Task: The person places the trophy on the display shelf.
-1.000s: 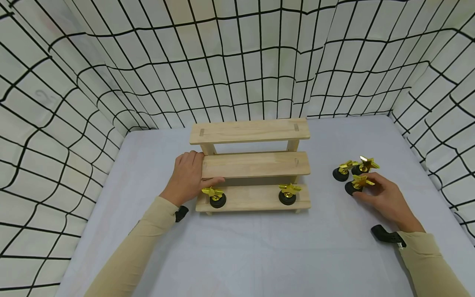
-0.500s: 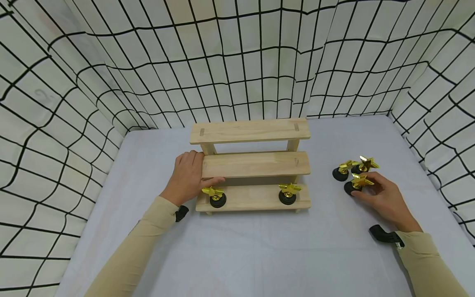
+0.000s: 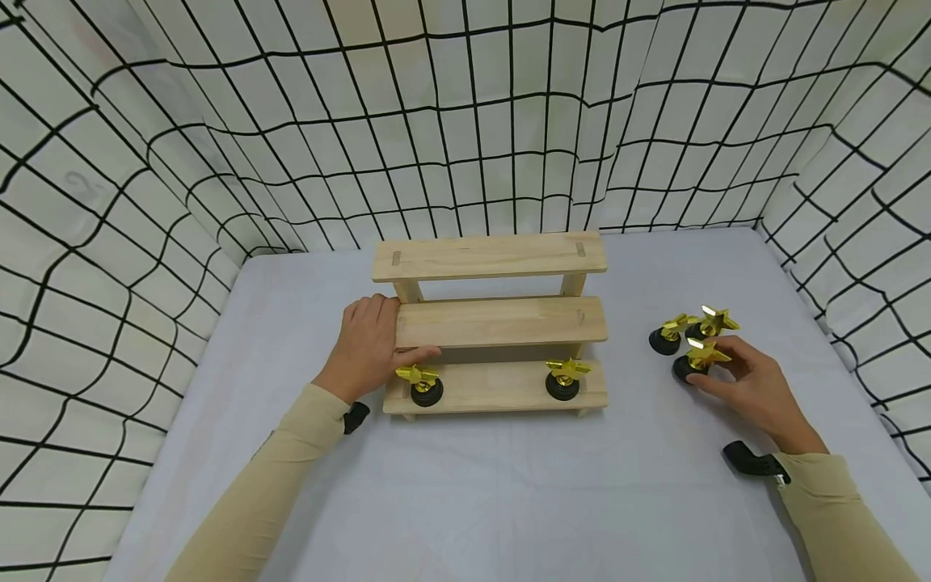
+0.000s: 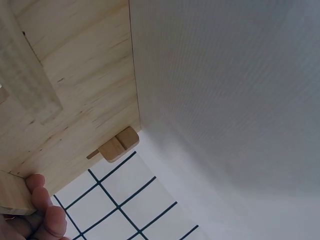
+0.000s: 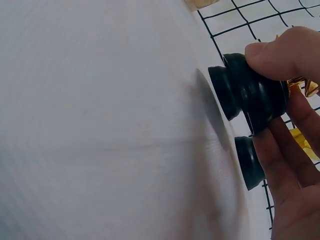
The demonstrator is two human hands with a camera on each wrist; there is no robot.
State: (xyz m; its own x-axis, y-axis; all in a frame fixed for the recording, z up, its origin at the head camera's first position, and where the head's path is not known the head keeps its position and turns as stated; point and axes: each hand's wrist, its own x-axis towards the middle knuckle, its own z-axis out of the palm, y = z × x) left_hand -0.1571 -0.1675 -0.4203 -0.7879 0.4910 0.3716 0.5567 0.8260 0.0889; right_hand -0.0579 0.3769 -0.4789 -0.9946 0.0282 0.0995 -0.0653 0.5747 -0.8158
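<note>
My left hand (image 3: pixel 364 339) grips the left end of the middle board of a three-step wooden shelf (image 3: pixel 502 322); in the left wrist view its fingertips (image 4: pixel 52 220) curl around the board's end. To the right, my right hand (image 3: pixel 760 392) pinches a small gold star trophy by its black base (image 5: pixel 265 97). The trophy's gold star (image 3: pixel 705 353) faces up. I cannot tell whether its base touches the cloth. Just behind it stand two similar trophies, one left (image 3: pixel 665 339) and one right (image 3: pixel 716 320). On the lowest board, trophies stand at the left (image 3: pixel 426 390) and right (image 3: pixel 563 385).
A white cloth (image 3: pixel 509 493) covers the table. Black wire grid panels (image 3: pixel 465 121) over white walls enclose the back and both sides. The top board (image 3: pixel 487 259) of the shelf is nearest the back grid.
</note>
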